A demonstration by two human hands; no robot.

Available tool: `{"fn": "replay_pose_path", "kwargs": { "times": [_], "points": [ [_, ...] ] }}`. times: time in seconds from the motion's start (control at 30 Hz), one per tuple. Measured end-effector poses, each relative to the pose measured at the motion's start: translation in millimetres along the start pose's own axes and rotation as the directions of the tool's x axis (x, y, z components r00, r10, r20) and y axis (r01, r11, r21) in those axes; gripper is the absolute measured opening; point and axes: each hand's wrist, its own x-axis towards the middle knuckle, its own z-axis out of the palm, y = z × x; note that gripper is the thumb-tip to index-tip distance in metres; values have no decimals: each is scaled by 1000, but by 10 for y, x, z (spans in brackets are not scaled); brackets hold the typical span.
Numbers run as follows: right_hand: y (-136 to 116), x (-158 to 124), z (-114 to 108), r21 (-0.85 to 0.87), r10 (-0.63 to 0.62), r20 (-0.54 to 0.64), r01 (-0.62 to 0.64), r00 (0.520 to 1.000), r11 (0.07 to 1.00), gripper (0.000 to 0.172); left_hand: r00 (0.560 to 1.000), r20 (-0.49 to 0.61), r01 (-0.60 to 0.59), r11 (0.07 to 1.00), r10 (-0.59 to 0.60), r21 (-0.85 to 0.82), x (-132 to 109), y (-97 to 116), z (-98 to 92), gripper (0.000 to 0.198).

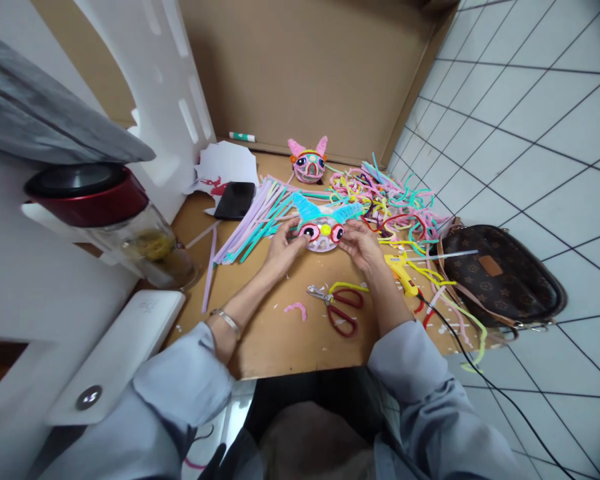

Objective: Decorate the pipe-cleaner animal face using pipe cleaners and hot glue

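Between my two hands is a craft face point(325, 232) with blue ears, pink-ringed eyes and a yellow nose. My left hand point(284, 251) grips its left edge, and my right hand point(363, 245) grips the right edge. Behind it stands a similar face point(309, 167) with pink ears. Red-handled scissors point(344, 308) lie on the brown table point(275, 347) in front of my hands, beside a curved pink piece point(297, 309). Purple and teal pipe cleaners point(255, 220) lie to the left of the held face.
At the right are a yellow glue gun point(403, 275) with a black cord, tangled pipe cleaners point(405, 210) and a brown bag point(500, 273). A black phone point(235, 200), a glass bottle point(150, 247) and a white device point(125, 353) are at the left.
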Motion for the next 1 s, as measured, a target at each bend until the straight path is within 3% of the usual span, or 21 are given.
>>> {"fn": "replay_pose_path", "kwargs": {
  "times": [0.13,0.3,0.43,0.5,0.6,0.77,0.9,1.0],
  "points": [
    [-21,10,-12,-34,21,-62,-23,998,999,30,1000,14,8,1000,-8,0,-14,43,-13,56],
    [-52,33,-35,-83,-86,-203,70,975,994,22,1000,-11,8,1000,-8,-16,8,20,-30,53],
    [-109,-9,-13,-131,-214,-261,185,941,974,6,988,-122,-100,995,100,4,40,7,-68,30],
    [-137,-48,8,-123,-279,-273,254,921,959,13,965,-202,-158,986,167,58,44,41,-99,17],
    [-163,-98,42,-85,-351,-252,340,902,936,25,946,-259,-171,979,195,112,31,117,-131,22],
    [-169,-147,92,-87,-367,-152,357,918,930,32,942,-248,-186,967,226,173,4,182,-131,19],
    [-105,-331,41,-228,-424,-24,408,905,884,26,926,-298,-163,958,231,237,5,185,-163,30],
    [-5,-622,-112,-393,-497,42,472,867,789,16,915,-317,-170,950,251,262,8,183,-196,39]
  ]
}}
